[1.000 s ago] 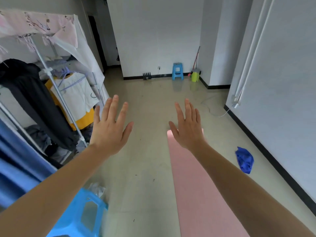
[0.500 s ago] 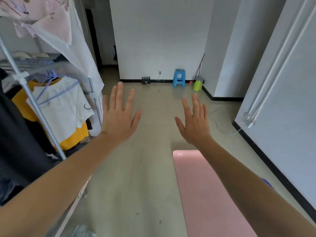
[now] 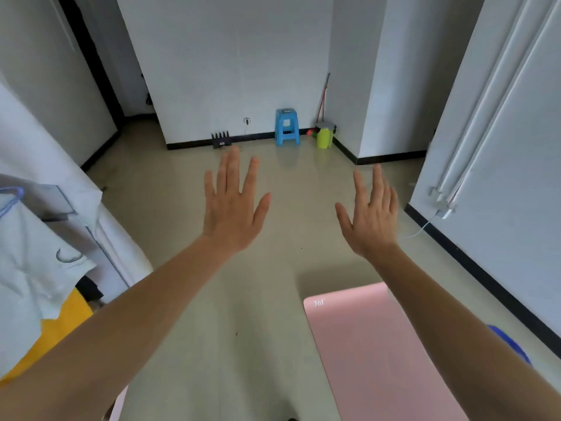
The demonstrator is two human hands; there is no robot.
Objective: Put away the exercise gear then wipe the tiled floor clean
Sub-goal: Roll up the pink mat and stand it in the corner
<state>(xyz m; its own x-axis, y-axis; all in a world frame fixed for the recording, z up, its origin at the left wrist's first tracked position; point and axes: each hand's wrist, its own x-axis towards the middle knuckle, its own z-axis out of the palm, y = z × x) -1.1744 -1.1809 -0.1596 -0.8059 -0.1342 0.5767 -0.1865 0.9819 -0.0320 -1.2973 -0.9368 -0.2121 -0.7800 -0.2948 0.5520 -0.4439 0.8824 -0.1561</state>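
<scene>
Lying flat on the beige tiled floor [image 3: 267,302] at the lower right of the frame, the long pink foam exercise mat [image 3: 358,354] points lengthwise toward the right hand [image 3: 372,220], which hovers nearer it than the left hand [image 3: 233,214], all fingers [image 3: 234,170] straight, spread, empty.

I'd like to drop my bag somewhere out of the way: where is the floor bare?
Widest bare floor lies between the hanging clothes and the mat, running up to the stool. Crowded: the far corner with stool and bin, and the strip between mat and right wall, where a blue cloth lies.
</scene>
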